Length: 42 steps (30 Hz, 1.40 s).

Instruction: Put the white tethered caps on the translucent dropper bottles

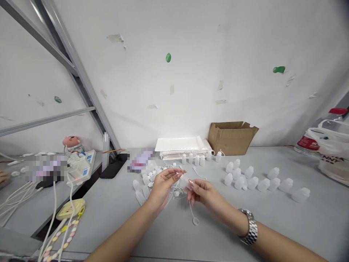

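Note:
Between my two hands is a small translucent white plastic bottle (pixel 183 180), partly covered by fingers. My left hand (pixel 165 183) pinches its upper left side with thumb and fingertips. On the right, my right hand (pixel 203 191) has thumb and fingers closed on its other side. Below the right fingers hangs a thin white strap ending in a ring (pixel 195 221); where its upper end attaches is hidden. Beneath and behind the hands lies a tangle of white strapped caps (pixel 177 193). More translucent pieces (pixel 139 196) lie left of my left hand.
Several translucent bottles (pixel 263 185) lie to the right, and a row of capped ones (pixel 196 160) stands behind. White envelopes (pixel 180 148) and a cardboard box (pixel 230 138) are against the wall. Cables and a power strip (pixel 81 169) lie left; a plastic bag (pixel 334 160) stands far right.

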### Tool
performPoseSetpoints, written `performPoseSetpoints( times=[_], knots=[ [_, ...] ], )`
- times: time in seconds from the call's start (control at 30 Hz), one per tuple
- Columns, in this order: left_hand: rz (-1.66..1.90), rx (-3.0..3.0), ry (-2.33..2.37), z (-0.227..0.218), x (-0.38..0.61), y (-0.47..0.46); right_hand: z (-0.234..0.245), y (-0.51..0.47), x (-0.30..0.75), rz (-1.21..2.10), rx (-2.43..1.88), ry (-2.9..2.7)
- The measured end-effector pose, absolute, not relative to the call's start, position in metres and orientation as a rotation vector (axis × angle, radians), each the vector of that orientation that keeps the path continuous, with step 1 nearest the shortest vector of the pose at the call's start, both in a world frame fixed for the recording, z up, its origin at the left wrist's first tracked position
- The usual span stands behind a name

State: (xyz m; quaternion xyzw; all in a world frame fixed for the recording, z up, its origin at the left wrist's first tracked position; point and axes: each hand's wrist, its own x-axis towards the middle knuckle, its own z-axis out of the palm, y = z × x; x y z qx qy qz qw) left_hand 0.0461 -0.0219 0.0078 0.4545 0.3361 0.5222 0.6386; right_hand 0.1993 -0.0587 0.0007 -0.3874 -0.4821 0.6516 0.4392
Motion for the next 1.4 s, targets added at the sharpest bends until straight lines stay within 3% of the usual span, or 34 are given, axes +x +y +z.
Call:
performPoseSetpoints(
  times=[0.1,0.17,0.37,0.53,0.8,1.4],
  knots=[
    [1.186,1.069,0.723,0.011,0.045,-0.022,0.000,-0.058,0.202,1.947,-0.766,-1.035],
    [1.181,1.076,0.723,0.012,0.045,-0.023,0.000,-0.058,0.202,1.960,-0.724,-1.009],
    [1.143,1.070,0.786,0.012,0.047,-0.024,0.000,-0.054,0.202,1.615,-0.871,-1.128],
    [0.898,0.925,0.749,0.015,0.044,-0.022,0.002,-0.046,0.211,1.286,-1.011,-1.123],
    [0.815,0.844,0.713,0.016,0.038,-0.019,0.002,-0.042,0.219,1.130,-1.078,-1.132],
    [1.170,1.215,0.922,0.011,0.042,-0.018,0.008,-0.058,0.215,0.718,-1.135,-1.457]
  ],
)
